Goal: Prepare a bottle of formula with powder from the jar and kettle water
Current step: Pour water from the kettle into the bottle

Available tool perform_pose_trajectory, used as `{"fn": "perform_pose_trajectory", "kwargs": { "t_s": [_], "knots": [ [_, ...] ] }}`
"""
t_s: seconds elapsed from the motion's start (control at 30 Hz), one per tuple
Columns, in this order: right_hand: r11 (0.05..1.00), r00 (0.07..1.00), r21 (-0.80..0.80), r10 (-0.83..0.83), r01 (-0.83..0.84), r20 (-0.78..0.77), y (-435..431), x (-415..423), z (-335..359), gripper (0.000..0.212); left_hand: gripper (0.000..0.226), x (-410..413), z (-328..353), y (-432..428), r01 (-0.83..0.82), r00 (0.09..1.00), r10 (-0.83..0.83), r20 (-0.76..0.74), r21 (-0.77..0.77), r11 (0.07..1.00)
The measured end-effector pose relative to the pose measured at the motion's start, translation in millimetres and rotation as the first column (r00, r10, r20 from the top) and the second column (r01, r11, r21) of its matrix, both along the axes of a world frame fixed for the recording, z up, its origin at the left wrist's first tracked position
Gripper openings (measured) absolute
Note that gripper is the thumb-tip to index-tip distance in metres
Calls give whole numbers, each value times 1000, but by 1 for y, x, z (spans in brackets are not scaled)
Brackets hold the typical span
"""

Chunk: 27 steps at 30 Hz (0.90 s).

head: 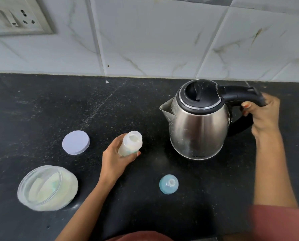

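Small milky bottle (pixel 130 144), top off and mouth open. Stands upright on the dark desk (pixel 40 105), near the middle and a little way left of the kettle (pixel 197 122). Looks like soft see-through plastic, whitish inside: most likely powder already in, so that step probably done. No water to be made out in it. Left to do, by the look of it: pouring the water, then putting the top on and shaking. Held round its lower half by the left hand (pixel 114 160), fingers (pixel 138 153) curled about it. Shiny metal kettle, black lid shut, spout turned toward the bottle but not over it yet. Black handle gripped by the right hand (pixel 262 115), fingers (pixel 246 106) wrapped round it. Hard to tell whether lifted or resting on the desk. Blue teat top (pixel 168 184) alone on the desk, nearer the body. Open glass jar (pixel 46 186) of pale powder far to the left, its round lid (pixel 76 142) lying flat close by.
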State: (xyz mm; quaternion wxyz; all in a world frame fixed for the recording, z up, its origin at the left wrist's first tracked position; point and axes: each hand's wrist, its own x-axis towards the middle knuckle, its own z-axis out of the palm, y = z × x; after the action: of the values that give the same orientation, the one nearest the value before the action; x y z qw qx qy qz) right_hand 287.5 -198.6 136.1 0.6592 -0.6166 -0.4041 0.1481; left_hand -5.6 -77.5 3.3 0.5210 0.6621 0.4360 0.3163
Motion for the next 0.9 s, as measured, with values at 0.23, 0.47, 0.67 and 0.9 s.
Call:
{"fn": "perform_pose_trajectory", "kwargs": {
  "t_s": [0.23, 0.47, 0.67, 0.9],
  "knots": [
    [997, 992, 77, -5, 15, -125, 7, 34, -20, 36, 60, 3, -2, -5, -53, 999, 53, -5, -18, 998],
    [997, 990, 74, 43, -33, -135, 16, 53, -34, 34, 60, 4, -3, -10, -84, 996, 84, -7, -16, 996],
    [996, 984, 83, 24, -10, -175, 17, 65, -46, 34, 60, 6, -7, -11, -99, 995, 99, -16, -31, 995],
    [995, 979, 99, 25, -5, -201, 21, 71, -55, 35, 60, 6, -9, -13, -100, 995, 99, -21, -46, 994]
  ]
}}
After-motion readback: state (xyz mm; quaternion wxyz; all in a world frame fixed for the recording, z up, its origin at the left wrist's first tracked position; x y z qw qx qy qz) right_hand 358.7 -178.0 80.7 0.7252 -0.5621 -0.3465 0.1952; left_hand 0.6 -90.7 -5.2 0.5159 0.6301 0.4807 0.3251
